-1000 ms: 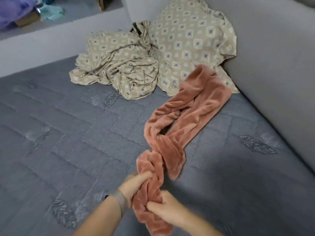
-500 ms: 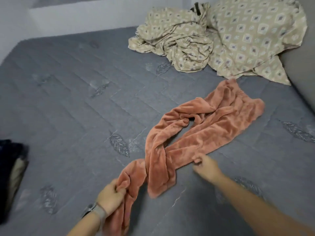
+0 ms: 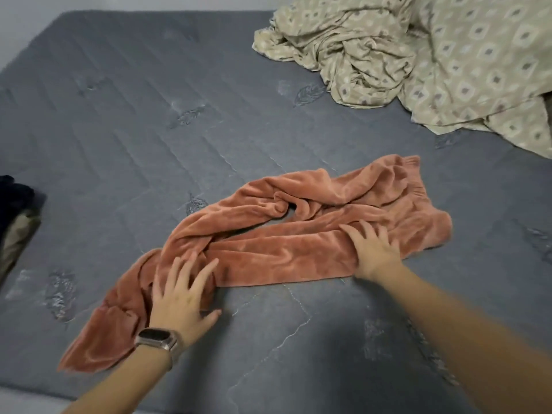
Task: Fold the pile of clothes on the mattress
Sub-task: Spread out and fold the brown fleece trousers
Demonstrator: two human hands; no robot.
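Both hands are no longer gripping the pants (image 3: 298,234). The left hand (image 3: 182,297), which was clutching a bunched leg end half a second ago, is now lying flat with fingers spread on that leg. The right hand (image 3: 373,249), then pinching the other leg's near edge, is now pressing open-palmed farther toward the waistband. The pants are lying flatter and more stretched out sideways than before, the loop between the legs narrower.
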